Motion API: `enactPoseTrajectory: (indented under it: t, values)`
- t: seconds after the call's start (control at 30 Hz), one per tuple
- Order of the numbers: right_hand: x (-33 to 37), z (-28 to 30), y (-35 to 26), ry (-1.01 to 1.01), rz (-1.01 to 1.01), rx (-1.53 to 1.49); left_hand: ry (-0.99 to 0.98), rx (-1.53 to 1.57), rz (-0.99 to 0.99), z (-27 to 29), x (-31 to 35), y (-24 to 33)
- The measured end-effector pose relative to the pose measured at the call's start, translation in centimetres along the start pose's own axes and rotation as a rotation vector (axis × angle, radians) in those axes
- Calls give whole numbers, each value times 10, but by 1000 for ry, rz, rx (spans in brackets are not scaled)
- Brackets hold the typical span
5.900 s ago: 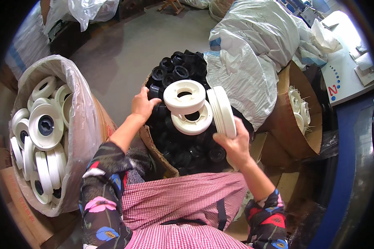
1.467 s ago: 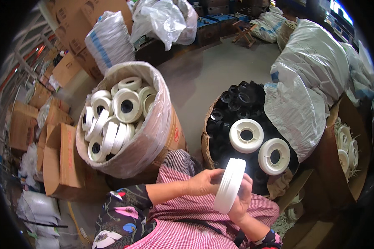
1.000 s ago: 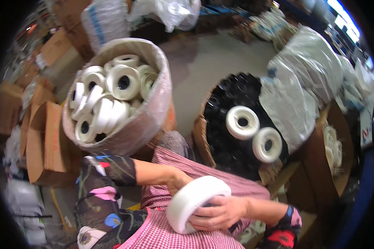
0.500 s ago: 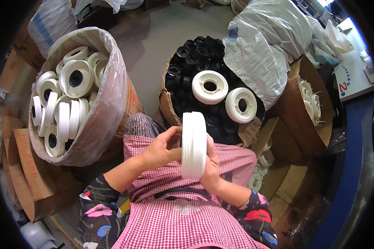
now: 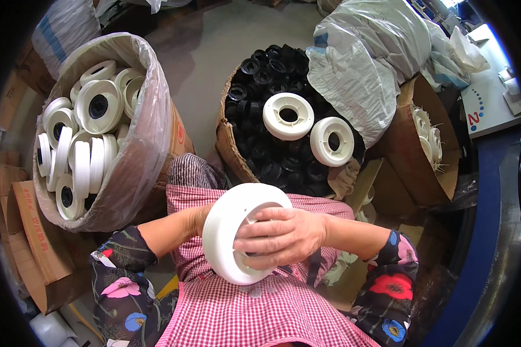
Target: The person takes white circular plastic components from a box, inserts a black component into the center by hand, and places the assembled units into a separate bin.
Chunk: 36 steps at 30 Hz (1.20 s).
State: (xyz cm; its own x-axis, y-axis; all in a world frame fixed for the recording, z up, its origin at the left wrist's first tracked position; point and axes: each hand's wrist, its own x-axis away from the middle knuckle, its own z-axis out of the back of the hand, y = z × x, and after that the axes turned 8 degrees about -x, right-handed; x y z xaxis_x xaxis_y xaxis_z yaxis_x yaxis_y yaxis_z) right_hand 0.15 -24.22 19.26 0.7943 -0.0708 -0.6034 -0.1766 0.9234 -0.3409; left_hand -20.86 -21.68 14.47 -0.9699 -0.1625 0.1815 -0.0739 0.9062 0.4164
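Above my lap, a white plastic wheel point(image 5: 221, 254) with a ribbed outer rim is held tilted, its recessed face turned to the right. My right hand point(image 5: 283, 236) lies across that face, its fingers bent into the recess over the hub. My left hand point(image 5: 201, 218) supports the wheel from the left; its fingers are hidden behind the rim. Two more white wheels point(image 5: 288, 116) point(image 5: 331, 141) rest face up on a heap of black plastic rings point(image 5: 260, 124) just ahead.
At the left stands a plastic-lined carton point(image 5: 156, 127) filled with white wheels, several with black centres. A pale woven sack point(image 5: 364, 75) drapes over the black rings' carton. On the right are an open carton point(image 5: 446, 144) of white parts and a blue-edged machine point(image 5: 495, 168).
The wheel has been lowered toward me and turned, showing its recessed face. My right hand has moved from its edge onto that face; my left hand has gone behind it.
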Motion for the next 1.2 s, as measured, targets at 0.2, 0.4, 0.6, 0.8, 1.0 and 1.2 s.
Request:
enactPoseTrajectory:
  t: [0.2, 0.4, 0.6, 0.8, 1.0, 1.2]
  values:
    - [12, -11, 3, 228, -263, 118, 309, -280, -170, -5, 5, 20]
    - [-6, -22, 26, 671, -1359, -1224, 552, -1378, -327, -7, 39, 78]
    - [44, -5, 107, 286, -953, 187, 1284, -1840, -657, -24, 159, 172]
    - [151, 11, 164, -259, -1322, 703, 2252, -2022, -283, 17, 181, 201]
    - [118, 25, 152, 293, -1051, 523, 934, -1890, -220, 90, -67, 100]
    - [100, 31, 57, 788, -1237, 39, 1078, -2023, 192, 219, -188, -4]
